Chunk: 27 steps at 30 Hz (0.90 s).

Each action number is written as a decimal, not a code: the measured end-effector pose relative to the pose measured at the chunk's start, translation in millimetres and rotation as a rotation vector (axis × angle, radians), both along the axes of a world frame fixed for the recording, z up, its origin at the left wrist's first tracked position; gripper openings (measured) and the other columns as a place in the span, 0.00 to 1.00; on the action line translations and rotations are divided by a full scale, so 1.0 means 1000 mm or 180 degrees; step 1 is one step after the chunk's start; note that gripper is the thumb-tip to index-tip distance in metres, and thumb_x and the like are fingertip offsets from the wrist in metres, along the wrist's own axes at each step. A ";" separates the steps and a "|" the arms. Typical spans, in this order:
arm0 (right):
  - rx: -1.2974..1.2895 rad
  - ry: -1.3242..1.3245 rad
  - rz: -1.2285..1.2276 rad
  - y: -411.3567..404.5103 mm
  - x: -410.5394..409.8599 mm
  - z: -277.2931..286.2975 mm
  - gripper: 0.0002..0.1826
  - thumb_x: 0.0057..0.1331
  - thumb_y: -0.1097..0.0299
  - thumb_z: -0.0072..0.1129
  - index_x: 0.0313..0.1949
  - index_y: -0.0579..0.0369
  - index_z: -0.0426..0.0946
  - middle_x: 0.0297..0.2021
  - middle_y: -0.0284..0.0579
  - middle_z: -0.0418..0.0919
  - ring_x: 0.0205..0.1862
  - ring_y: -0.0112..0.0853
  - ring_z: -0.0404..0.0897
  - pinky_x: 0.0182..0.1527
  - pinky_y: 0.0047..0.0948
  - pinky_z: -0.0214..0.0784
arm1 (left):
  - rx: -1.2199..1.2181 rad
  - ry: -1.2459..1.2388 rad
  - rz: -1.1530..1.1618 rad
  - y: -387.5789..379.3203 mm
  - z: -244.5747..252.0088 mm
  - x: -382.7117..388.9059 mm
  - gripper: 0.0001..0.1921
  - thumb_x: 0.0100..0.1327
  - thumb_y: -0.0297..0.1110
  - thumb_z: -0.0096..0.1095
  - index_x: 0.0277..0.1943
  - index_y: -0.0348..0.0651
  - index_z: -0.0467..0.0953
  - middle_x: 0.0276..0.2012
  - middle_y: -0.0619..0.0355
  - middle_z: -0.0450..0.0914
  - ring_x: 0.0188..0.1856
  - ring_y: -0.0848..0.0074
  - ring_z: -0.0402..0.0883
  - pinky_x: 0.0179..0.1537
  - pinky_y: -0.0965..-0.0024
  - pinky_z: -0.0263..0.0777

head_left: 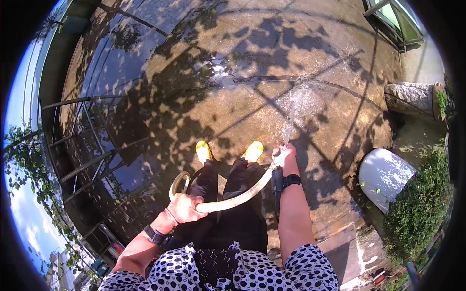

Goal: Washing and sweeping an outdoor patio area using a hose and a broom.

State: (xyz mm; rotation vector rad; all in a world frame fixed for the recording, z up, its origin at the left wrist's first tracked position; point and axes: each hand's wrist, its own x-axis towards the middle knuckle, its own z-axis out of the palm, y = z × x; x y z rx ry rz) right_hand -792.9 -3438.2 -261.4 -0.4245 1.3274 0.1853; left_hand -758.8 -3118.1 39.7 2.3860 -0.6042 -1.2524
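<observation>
A pale garden hose (pixel 236 203) runs between my two hands across the front of my dark trousers. My left hand (pixel 185 207) is closed around it, and a loop of the hose rises behind that hand. At the hose's far end my right hand (pixel 285 158) grips it by its mouth. A stream of water (pixel 291 127) leaves there and splashes on the wet concrete ground (pixel 233 109) ahead of my yellow shoes. A puddle reflecting sky lies at the upper left. Each of my wrists wears a dark band.
To the right stand a white rounded object (pixel 384 176), a leafy bush (pixel 418 207) and a rough stone block (pixel 409 97). A green-paned frame (pixel 397 22) is at the upper right. Metal bars (pixel 87 160) and climbing leaves line the left side.
</observation>
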 end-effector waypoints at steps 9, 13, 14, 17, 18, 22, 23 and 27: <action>0.0101 -0.0243 0.0672 0.116 0.026 0.068 0.15 0.64 0.60 0.33 0.25 0.54 0.62 0.16 0.41 0.64 0.16 0.33 0.68 0.20 0.33 0.63 | -0.0156 0.0033 0.0554 0.082 0.039 -0.019 0.11 0.40 0.37 0.70 0.20 0.43 0.74 0.16 0.57 0.74 0.20 0.65 0.77 0.23 0.67 0.68; 0.0974 -0.1142 0.0950 0.213 0.039 0.053 0.15 0.65 0.56 0.38 0.31 0.54 0.65 0.22 0.42 0.73 0.20 0.34 0.73 0.26 0.34 0.68 | 0.0285 -0.0108 0.1172 0.127 0.079 -0.041 0.09 0.37 0.33 0.71 0.20 0.41 0.76 0.16 0.55 0.76 0.19 0.68 0.78 0.22 0.71 0.70; 0.0618 -0.0806 0.1330 0.231 0.042 0.040 0.17 0.65 0.53 0.38 0.30 0.53 0.65 0.22 0.42 0.73 0.21 0.34 0.74 0.26 0.32 0.68 | 0.0450 -0.0062 0.1290 0.134 0.084 -0.046 0.09 0.36 0.32 0.70 0.20 0.41 0.76 0.16 0.55 0.76 0.19 0.69 0.78 0.23 0.71 0.71; 0.0336 -0.1647 0.0600 0.278 0.052 0.018 0.20 0.66 0.49 0.43 0.27 0.53 0.62 0.17 0.40 0.68 0.20 0.31 0.73 0.24 0.35 0.68 | 0.0309 -0.0192 0.1722 0.172 0.069 -0.070 0.09 0.35 0.30 0.70 0.20 0.40 0.75 0.15 0.54 0.75 0.18 0.68 0.78 0.23 0.71 0.71; 0.0509 -0.1831 0.0724 0.288 0.059 0.026 0.20 0.66 0.49 0.42 0.27 0.53 0.62 0.17 0.40 0.68 0.20 0.31 0.73 0.24 0.35 0.68 | 0.0365 -0.0256 0.1886 0.180 0.071 -0.071 0.09 0.35 0.30 0.70 0.20 0.40 0.75 0.15 0.54 0.75 0.18 0.68 0.78 0.23 0.70 0.71; -0.0113 -0.1236 -0.0601 0.229 0.061 -0.010 0.21 0.66 0.51 0.40 0.27 0.57 0.62 0.14 0.47 0.65 0.13 0.42 0.70 0.21 0.42 0.70 | 0.0240 -0.0662 0.1232 0.137 0.039 -0.028 0.09 0.40 0.32 0.70 0.21 0.42 0.75 0.15 0.51 0.75 0.18 0.66 0.78 0.23 0.69 0.72; 0.0138 -0.0681 -0.0475 0.211 0.080 -0.002 0.20 0.66 0.53 0.38 0.27 0.58 0.61 0.15 0.47 0.65 0.13 0.41 0.69 0.21 0.42 0.70 | 0.0239 -0.0772 0.1005 0.127 0.036 -0.016 0.09 0.41 0.33 0.70 0.21 0.43 0.75 0.15 0.51 0.75 0.18 0.66 0.78 0.23 0.68 0.72; 0.0154 -0.0516 -0.0645 0.089 0.063 0.020 0.17 0.63 0.56 0.36 0.25 0.56 0.59 0.17 0.45 0.64 0.16 0.39 0.69 0.22 0.39 0.68 | -0.0088 -0.0715 0.0502 0.081 -0.002 0.021 0.11 0.42 0.39 0.70 0.20 0.45 0.74 0.16 0.55 0.75 0.20 0.64 0.77 0.23 0.67 0.72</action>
